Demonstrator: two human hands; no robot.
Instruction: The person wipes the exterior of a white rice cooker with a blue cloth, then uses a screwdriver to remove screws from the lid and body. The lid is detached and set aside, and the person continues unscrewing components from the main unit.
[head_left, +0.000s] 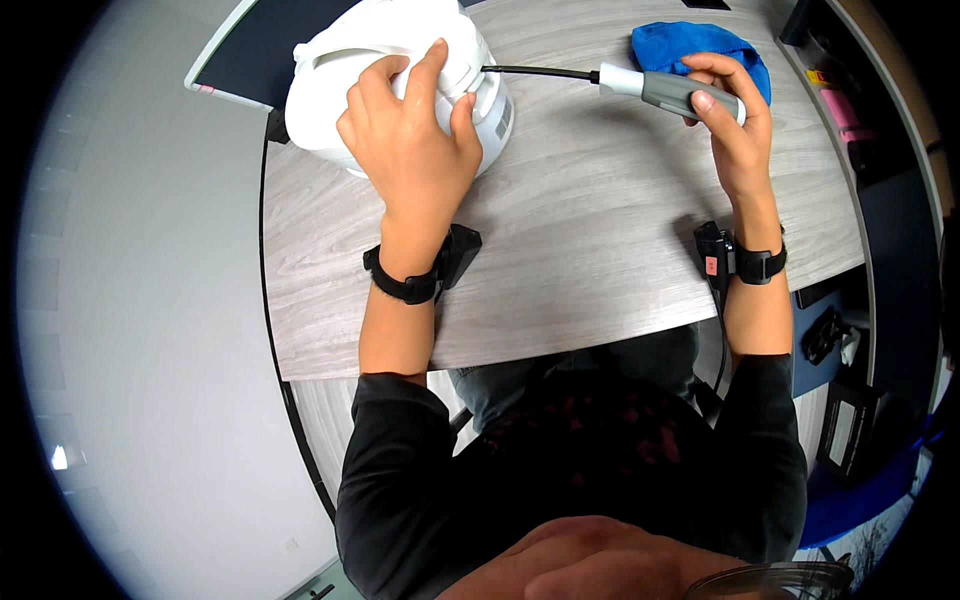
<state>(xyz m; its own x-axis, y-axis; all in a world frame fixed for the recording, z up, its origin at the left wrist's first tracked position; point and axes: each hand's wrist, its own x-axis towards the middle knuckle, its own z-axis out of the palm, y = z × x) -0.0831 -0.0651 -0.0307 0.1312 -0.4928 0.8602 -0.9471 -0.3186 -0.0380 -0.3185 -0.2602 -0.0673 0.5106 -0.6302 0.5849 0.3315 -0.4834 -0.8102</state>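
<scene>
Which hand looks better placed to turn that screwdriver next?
Probably the right hand: it holds the screwdriver by its grey handle, with the shaft pointing at the white appliance. The left hand is on that appliance, perhaps steadying it.

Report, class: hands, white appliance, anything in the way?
Left hand: fingers on white appliance. Right hand gripping screwdriver, tip at appliance. Blue cloth behind right hand; nothing crossing shaft.

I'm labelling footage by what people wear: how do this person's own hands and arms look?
The left hand and right hand are gloveless. Black sleeves stop short of the wrists. Each wrist has a black strap with a small black box; the right box carries a pinkish-orange label and a thin black cable.
</scene>
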